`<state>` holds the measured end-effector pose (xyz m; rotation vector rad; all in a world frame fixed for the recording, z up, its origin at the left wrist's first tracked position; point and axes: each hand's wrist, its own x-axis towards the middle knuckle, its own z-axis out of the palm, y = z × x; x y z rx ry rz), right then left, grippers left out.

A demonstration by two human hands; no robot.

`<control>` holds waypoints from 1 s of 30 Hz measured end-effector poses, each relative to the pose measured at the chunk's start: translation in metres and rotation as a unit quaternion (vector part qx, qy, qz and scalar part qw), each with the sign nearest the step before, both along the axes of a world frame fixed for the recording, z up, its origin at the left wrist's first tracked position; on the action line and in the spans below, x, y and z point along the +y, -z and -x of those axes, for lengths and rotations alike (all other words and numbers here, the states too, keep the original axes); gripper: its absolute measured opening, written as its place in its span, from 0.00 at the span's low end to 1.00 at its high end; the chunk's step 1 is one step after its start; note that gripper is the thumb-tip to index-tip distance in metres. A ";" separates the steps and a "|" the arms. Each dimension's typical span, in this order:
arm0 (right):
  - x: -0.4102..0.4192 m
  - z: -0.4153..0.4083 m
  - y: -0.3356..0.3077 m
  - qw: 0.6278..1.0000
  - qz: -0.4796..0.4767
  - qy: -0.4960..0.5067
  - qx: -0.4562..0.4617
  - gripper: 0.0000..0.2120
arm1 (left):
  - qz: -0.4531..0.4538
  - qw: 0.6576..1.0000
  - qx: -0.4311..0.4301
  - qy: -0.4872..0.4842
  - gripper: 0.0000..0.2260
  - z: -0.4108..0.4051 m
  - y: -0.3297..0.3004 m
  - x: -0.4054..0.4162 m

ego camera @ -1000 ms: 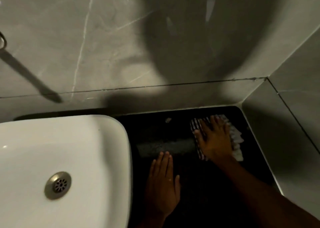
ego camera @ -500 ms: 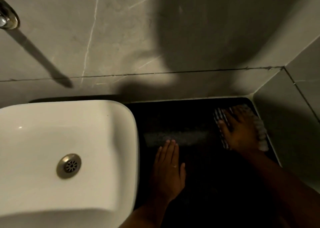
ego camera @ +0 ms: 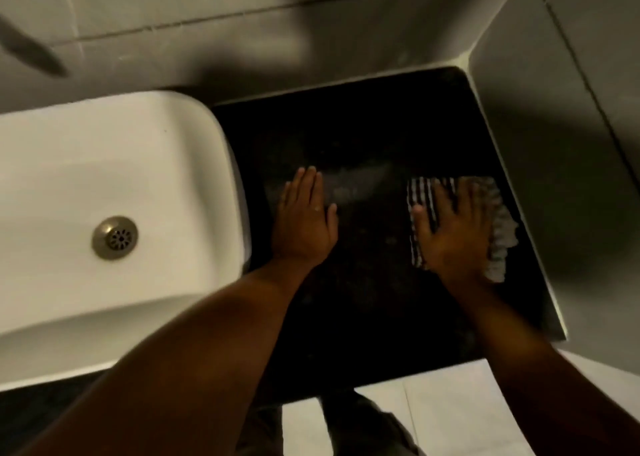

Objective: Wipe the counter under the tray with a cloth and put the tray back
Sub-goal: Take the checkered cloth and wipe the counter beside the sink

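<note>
Here's the right hand (ego camera: 453, 234), spread flat with fingers splayed, pressing down on the cloth (ego camera: 498, 234) — no clench, no pinch, just an open palm pinning it to the surface. The cloth is striped dark and light along its left edge, ruffled and pale along its right, and it lies on the right part of the dark counter (ego camera: 363, 137), near the edge that meets the side wall (ego camera: 561, 116). Stripes show past the fingertips and beside the thumb; the frilled edge bunches out past the little-finger side.

Over on the other side, the left hand (ego camera: 306, 220) lies flat on the counter too, fingers together and pointing towards the back wall (ego camera: 242, 8), holding nothing at all. It sits just beside the right rim of the white basin (ego camera: 194, 185), well apart from the cloth. Between the two hands, a faint pale smear (ego camera: 356, 182) shows on the dark stone, just beyond the left fingertips.

The basin fills the left of the view, its metal drain (ego camera: 115, 237) down in the bowl. A long dark shadow cuts across the back wall at the upper left. Both forearms reach in from the bottom of the frame, and the pale floor (ego camera: 450, 417) shows below the counter's front edge.

The tray is not anywhere in view, so where it sits can't be told
</note>
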<state>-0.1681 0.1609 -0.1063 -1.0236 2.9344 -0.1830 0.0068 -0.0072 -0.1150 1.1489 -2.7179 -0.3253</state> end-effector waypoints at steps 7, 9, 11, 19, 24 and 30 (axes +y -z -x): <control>0.038 -0.243 -0.009 0.983 -0.025 -0.132 -0.128 0.29 | 0.007 1.000 -0.006 -0.007 0.27 -0.008 0.006 0.005; 0.023 -0.249 -0.011 0.969 -0.019 -0.196 -0.152 0.29 | 0.018 1.000 -0.006 -0.008 0.27 -0.013 0.009 0.000; 0.037 -0.207 -0.004 0.971 -0.004 -0.204 -0.125 0.29 | 0.030 1.000 0.002 -0.008 0.27 -0.010 0.009 -0.001; 0.103 -0.110 -0.003 0.996 -0.061 0.052 -0.048 0.34 | 0.011 1.000 -0.007 -0.005 0.27 -0.007 0.005 0.008; 0.066 -0.255 -0.011 0.985 -0.018 -0.118 -0.128 0.31 | 0.018 1.000 -0.007 -0.008 0.27 -0.011 0.008 0.007; 0.039 -0.082 0.005 0.998 -0.034 -0.038 -0.039 0.31 | 0.021 1.000 0.006 -0.002 0.27 -0.009 0.009 0.006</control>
